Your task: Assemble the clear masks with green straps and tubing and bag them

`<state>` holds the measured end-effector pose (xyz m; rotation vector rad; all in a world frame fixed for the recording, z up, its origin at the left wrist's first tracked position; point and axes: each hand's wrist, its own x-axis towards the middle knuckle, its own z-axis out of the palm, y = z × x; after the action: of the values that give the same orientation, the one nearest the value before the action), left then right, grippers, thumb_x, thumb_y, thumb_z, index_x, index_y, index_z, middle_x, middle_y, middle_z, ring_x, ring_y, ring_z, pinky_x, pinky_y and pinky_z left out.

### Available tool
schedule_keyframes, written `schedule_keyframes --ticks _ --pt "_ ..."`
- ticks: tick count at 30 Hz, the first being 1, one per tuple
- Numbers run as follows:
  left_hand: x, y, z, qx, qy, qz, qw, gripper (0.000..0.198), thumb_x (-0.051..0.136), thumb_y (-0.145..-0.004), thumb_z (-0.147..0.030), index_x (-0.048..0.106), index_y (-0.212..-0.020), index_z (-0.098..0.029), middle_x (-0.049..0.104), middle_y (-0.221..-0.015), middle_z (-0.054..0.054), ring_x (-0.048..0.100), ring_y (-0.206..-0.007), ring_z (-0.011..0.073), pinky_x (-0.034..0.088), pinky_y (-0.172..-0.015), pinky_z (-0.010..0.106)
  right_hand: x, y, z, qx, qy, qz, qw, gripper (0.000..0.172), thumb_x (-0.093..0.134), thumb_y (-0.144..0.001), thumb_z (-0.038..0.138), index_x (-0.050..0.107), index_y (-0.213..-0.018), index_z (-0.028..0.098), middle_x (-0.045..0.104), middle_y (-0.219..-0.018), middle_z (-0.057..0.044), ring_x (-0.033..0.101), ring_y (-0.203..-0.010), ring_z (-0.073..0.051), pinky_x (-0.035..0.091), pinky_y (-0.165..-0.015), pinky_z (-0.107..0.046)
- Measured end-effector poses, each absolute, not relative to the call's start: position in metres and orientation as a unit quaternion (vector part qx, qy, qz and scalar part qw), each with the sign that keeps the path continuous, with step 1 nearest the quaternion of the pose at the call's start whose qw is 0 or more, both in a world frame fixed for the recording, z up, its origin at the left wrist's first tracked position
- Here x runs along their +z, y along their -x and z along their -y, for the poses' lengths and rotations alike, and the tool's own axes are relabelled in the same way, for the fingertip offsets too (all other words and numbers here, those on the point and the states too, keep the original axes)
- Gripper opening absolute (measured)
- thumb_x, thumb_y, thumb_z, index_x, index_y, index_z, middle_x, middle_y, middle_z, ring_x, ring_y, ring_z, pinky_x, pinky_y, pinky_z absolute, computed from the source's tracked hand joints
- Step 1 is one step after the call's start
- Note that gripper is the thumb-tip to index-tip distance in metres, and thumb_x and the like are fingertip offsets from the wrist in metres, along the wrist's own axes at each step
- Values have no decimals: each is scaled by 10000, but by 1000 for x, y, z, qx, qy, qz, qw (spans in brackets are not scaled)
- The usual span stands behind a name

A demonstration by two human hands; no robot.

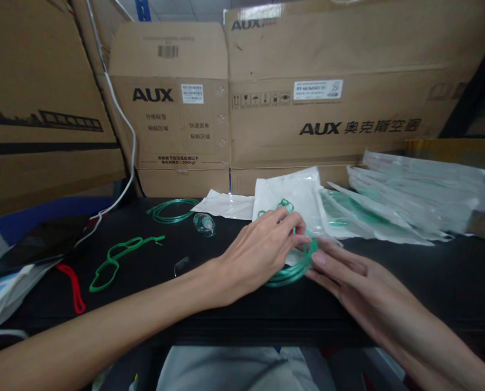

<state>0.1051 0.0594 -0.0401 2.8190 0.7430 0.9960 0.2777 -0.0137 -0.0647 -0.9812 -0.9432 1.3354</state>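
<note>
A coil of green tubing (290,276) is between my hands, in front of a white pouch (281,187) with a clear film face. My left hand (262,247) reaches over the coil from above, its fingers curled and closed on the tubing near the pouch's lower edge. On the coil's right side, my right hand (348,269) pinches the tubing between thumb and fingers. A thin green looped piece (285,204) shows against the pouch just beyond my left knuckles. The left fingers hide part of the coil and the pouch opening.
Several sealed pouches (421,195) are piled at the right. To the left lie another tubing coil (173,210), a clear mask-like piece (204,224), a green strap (122,255), a red strap (72,287) and a dark tablet (39,244). Cardboard boxes (327,65) wall the back.
</note>
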Motion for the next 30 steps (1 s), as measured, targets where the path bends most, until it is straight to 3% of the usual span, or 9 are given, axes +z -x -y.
schedule_keyframes --ticks 4,8,11,15,21,26,28,30 --pt "-39 -105 -66 297 -915 -274 5 211 383 -1069 -348 536 -1077 -204 627 -1007 23 608 -866 170 451 -768 281 -64 -270 22 638 405 411 510 502 859 -761 338 699 -1221 222 715 -981 -48 639 -717 -114 593 -734 -209" --pt "-36 -102 -72 258 -930 -260 18 249 355 -1075 -371 540 -1107 -208 658 -983 25 633 -825 171 445 -727 266 -62 -269 20 615 391 393 561 465 871 -748 315 709 -1171 216 673 -794 1 596 -639 -89 561 -645 -144" --pt "-33 -100 -76 281 -930 -234 48 224 420 -1059 -377 558 -1118 -211 673 -966 17 638 -843 162 445 -761 252 -63 -273 13 577 410 370 601 459 897 -704 293 723 -1121 216 684 -850 -6 623 -705 -105 582 -758 -173" --pt "-33 -102 -79 291 -931 -201 91 196 475 -1042 -350 591 -1093 -200 671 -924 5 630 -827 141 443 -774 237 -65 -271 9 559 411 405 595 520 880 -721 316 692 -1197 226 686 -901 -13 636 -832 -143 558 -898 -244" --pt "-33 -105 -81 321 -909 -224 142 231 496 -1030 -384 611 -1077 -190 589 -695 -43 586 -693 128 414 -706 221 -57 -276 11 550 416 512 512 459 778 -840 355 656 -1266 237 597 -798 13 523 -724 -121 488 -697 -211" --pt "-27 -106 -71 315 -915 -165 190 199 514 -1026 -339 624 -1085 -184 605 -751 -41 568 -686 104 411 -709 200 -55 -284 5 529 435 519 511 278 794 -807 403 736 -959 178 546 -700 10 473 -639 -116 448 -595 -213" --pt "-25 -107 -68 306 -921 -145 193 191 516 -1025 -326 630 -1083 -185 608 -766 -36 573 -705 105 414 -718 199 -56 -283 3 494 437 502 560 249 801 -794 413 722 -845 182 584 -755 -11 509 -674 -126 483 -627 -219" --pt "-25 -108 -67 306 -920 -156 188 197 519 -1023 -341 632 -1081 -191 595 -754 -39 568 -701 108 417 -724 205 -58 -280 4 471 441 469 603 223 816 -778 390 720 -857 204 634 -852 -21 560 -737 -138 528 -701 -225"
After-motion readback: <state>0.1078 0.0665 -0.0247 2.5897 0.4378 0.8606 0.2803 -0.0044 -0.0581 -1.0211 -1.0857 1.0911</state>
